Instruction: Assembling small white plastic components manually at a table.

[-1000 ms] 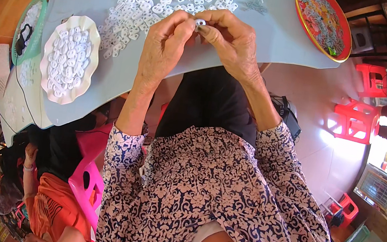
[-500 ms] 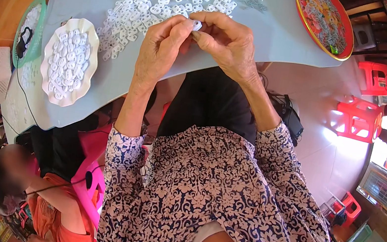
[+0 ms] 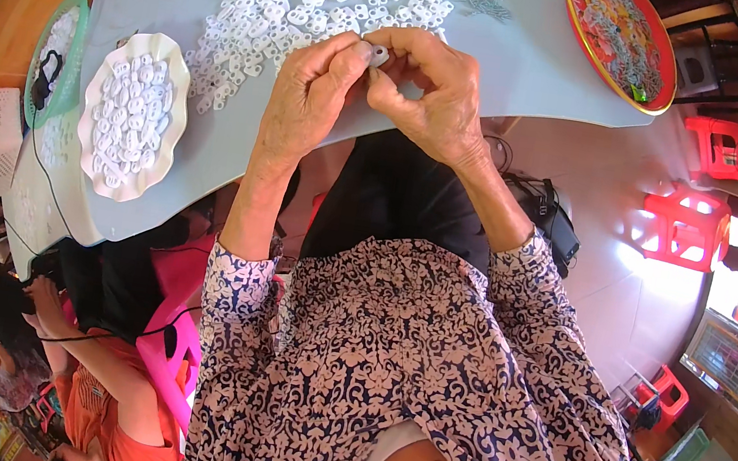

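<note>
- Left hand [image 3: 312,88]: thumb and index finger pinch a small white piece [image 3: 379,56], other fingers curled in
- Right hand [image 3: 433,92]: fingers bent around the far side of the same piece, thumb lowered and apart from it; cannot tell if the index finger grips or only touches
- Small white piece: between both hands, raised over the near edge of the table [image 3: 545,76], dark hole facing up
- Loose white pieces [image 3: 257,18]: spread from the far edge toward the near edge, thickest left of the hands
- Grey metal bits [image 3: 486,7]: small cluster near the far edge, right of the white pieces
- White wavy-rimmed dish [image 3: 179,111]: by the table's left near corner, filled with white pieces
- Red round tray [image 3: 668,84]: at the table's right corner, grey bits inside
- Green basket [image 3: 72,81]: past the dish at the left edge, black object on it
- Person in orange top [image 3: 140,392]: lower left, beside pink chair [image 3: 176,383]
</note>
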The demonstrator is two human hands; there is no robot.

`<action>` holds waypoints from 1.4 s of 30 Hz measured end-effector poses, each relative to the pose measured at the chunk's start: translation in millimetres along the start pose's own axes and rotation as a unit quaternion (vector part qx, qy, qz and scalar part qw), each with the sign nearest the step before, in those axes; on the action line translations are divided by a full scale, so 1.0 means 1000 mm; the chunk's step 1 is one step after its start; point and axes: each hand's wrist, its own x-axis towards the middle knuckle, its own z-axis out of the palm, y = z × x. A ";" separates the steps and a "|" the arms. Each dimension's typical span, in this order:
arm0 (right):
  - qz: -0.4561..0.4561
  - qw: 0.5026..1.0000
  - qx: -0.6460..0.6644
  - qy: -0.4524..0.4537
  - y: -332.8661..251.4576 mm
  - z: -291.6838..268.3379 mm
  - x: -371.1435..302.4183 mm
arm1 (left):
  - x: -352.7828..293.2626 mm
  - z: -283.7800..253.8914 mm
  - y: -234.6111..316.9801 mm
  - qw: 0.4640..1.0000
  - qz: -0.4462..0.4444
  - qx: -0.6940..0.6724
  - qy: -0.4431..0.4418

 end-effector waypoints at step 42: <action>0.094 0.990 0.094 -0.037 0.012 -0.015 0.001 | 0.000 0.016 0.008 0.997 0.031 0.035 0.067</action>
